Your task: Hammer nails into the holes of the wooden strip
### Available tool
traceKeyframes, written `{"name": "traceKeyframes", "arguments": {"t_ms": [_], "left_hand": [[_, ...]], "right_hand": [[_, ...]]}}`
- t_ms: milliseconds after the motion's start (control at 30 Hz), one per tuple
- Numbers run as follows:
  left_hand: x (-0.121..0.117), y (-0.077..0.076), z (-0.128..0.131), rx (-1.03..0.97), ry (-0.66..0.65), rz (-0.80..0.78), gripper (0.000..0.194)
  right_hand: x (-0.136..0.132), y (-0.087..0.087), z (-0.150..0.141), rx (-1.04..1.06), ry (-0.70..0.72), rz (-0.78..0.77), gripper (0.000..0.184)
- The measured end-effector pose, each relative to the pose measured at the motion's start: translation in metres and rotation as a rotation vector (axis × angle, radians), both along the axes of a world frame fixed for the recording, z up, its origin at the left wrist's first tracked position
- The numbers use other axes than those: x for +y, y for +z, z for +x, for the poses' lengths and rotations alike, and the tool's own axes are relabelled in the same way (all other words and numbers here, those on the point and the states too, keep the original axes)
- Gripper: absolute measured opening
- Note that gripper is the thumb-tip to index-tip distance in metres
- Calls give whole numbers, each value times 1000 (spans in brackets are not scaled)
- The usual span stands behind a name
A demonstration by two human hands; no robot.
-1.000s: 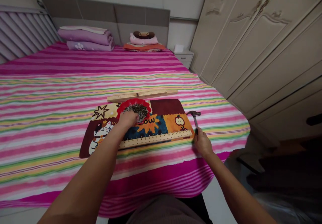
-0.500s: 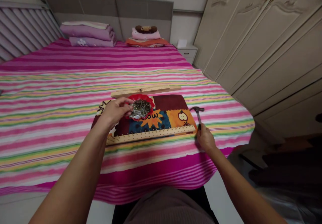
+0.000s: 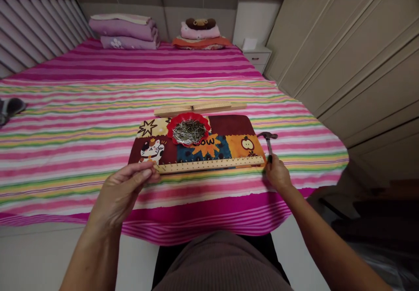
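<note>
At the near edge of a colourful patterned mat lies a long pale wooden strip, with several nails standing upright along it. My left hand is at the strip's left end, thumb and fingers pinched together; whatever is between the fingertips is too small to make out. A red scalloped bowl sits on the mat behind the strip, filled with loose nails. Beyond the strip's right end, my right hand is closed around the handle of a claw hammer, its head pointing away from me.
More wooden strips lie behind the mat on the striped bedspread. Folded purple bedding and a stack with a brown plush item rest by the headboard. A dark grey object lies at the far left; a wardrobe stands right.
My left hand has moved from the nail bowl towards me, to the left end of the strip. My right hand still holds the hammer beside the mat. The view has shifted slightly.
</note>
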State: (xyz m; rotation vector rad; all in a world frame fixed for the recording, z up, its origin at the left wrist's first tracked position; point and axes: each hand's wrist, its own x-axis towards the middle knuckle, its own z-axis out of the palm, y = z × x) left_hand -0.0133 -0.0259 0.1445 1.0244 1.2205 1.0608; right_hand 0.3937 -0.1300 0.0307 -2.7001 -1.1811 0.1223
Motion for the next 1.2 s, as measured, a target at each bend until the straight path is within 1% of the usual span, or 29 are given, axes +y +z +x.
{"name": "traceKeyframes", "arguments": {"t_ms": [167, 267, 333, 467, 567, 633, 733, 867, 1067, 1133, 1200], "left_hand": [[-17, -32, 4, -103, 123, -110, 38], [-19, -50, 12, -78, 187, -109, 39], [-18, -60, 18, 20, 238, -51, 39], [-13, -78, 29, 250, 290, 140, 35], [-9, -91, 35, 356, 310, 263, 31], [-6, -100, 38, 400, 325, 309, 31], [-5, -107, 41, 427, 344, 341, 28], [-5, -111, 47, 449, 367, 381, 27], [-2, -120, 52, 332, 402, 252, 35], [-1, -120, 50, 340, 410, 271, 35], [0, -118, 47, 401, 423, 323, 33]], "right_hand": [[1, 3, 0, 45, -13, -7, 42], [1, 2, 0, 32, -8, 4, 41], [1, 1, 0, 24, -8, 7, 40], [1, 0, 1, 25, -12, 4, 40], [1, 1, 0, 24, -13, 14, 40], [1, 1, 0, 21, -16, 17, 40], [1, 2, -1, 23, -23, 13, 41], [1, 4, -3, 28, -23, 12, 40], [1, 4, -3, 20, -32, -10, 41], [1, 3, -2, 20, -25, -7, 41], [1, 2, -1, 15, -18, 2, 42]]}}
